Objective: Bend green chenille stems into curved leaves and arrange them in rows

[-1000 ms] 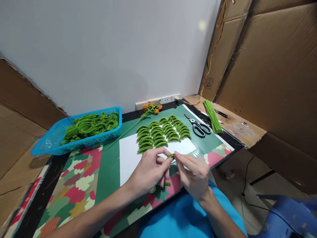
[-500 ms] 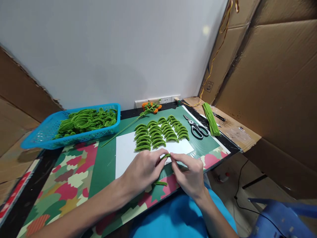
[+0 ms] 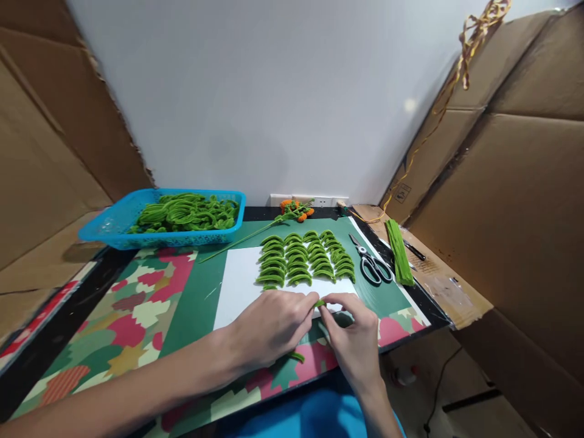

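1. left hand (image 3: 269, 325) has one end of a short green strip (image 3: 320, 303) pinched, and the right hand (image 3: 353, 325) is pinching the other end
2. so the strip's basically between the two hands, near the front of the white paper (image 3: 232, 286)
3. four columns of curved green pieces (image 3: 297, 267) just past the hands
4. scissors (image 3: 371, 267) off to the right, near a green bundle (image 3: 399, 252)
5. blue basket (image 3: 159, 239) of green loops (image 3: 187, 211) back left

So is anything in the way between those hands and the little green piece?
Nothing visible: the left hand and right hand both hold the green piece; the rows of curved green pieces lie beyond it.
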{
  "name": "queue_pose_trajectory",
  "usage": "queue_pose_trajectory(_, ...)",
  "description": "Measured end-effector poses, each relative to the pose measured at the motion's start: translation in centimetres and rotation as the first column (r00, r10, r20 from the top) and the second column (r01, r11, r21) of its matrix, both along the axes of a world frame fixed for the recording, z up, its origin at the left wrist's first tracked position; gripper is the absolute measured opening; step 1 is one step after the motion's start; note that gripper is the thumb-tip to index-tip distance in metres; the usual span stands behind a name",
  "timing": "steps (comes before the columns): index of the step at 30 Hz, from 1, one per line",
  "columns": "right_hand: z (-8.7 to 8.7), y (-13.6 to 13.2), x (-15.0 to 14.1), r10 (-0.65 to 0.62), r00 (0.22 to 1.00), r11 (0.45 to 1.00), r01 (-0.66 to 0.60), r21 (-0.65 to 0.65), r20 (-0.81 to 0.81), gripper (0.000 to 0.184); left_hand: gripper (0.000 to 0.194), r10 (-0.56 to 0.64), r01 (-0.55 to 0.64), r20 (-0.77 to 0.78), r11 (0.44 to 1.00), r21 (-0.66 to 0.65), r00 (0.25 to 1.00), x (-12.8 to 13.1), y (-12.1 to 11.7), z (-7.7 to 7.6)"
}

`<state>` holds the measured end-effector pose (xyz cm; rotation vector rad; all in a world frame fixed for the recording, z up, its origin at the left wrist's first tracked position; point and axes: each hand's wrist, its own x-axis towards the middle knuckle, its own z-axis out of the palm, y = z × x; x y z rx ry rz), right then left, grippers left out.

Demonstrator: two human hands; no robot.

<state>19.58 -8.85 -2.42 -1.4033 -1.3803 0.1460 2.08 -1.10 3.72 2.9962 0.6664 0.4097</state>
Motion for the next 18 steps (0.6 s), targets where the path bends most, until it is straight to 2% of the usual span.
queue_pose_trajectory(3, 0.4, 0.6, 0.9, 0.013, 0.998, 1.000, -0.013, -0.002, 0.056, 0.009, 0.024, -0.078, 0.044, 0.131, 0.969, 0.243, 0.988, 0.1, -0.5, 0.3)
queue_pose_trajectory(5, 0.8, 1.3, 1.4, 0.021, 0.996, 0.999, -0.018, -0.036, 0.089, 0.012, 0.027, -0.223, 0.113, 0.237, 0.908, 0.404, 0.945, 0.2, -1.1, 0.1)
queue_pose_trajectory(7, 1.4, 2.2, 1.7, 0.044, 0.989, 0.996, -0.032, -0.089, 0.141, 0.012, 0.025, -0.371, 0.187, 0.298, 0.846, 0.500, 0.880, 0.4, -1.8, -0.4)
queue_pose_trajectory(11, 3.3, 4.1, 1.2, 0.145, 0.948, 0.977, -0.092, -0.192, 0.282, 0.002, 0.013, -0.533, 0.292, 0.289, 0.755, 0.587, 0.795, 0.7, -3.2, -2.0)
queue_pose_trajectory(15, 4.7, 6.3, -0.3, 0.270, 0.874, 0.952, -0.182, -0.244, 0.403, 0.012, 0.010, -0.554, 0.329, 0.267, 0.747, 0.578, 0.788, 0.6, -3.6, -3.6)
queue_pose_trajectory(18, 4.9, 7.8, -1.4, 0.372, 0.797, 0.920, -0.249, -0.301, 0.476, 0.012, 0.012, -0.568, 0.343, 0.252, 0.733, 0.587, 0.784, 0.4, -3.5, -4.7)
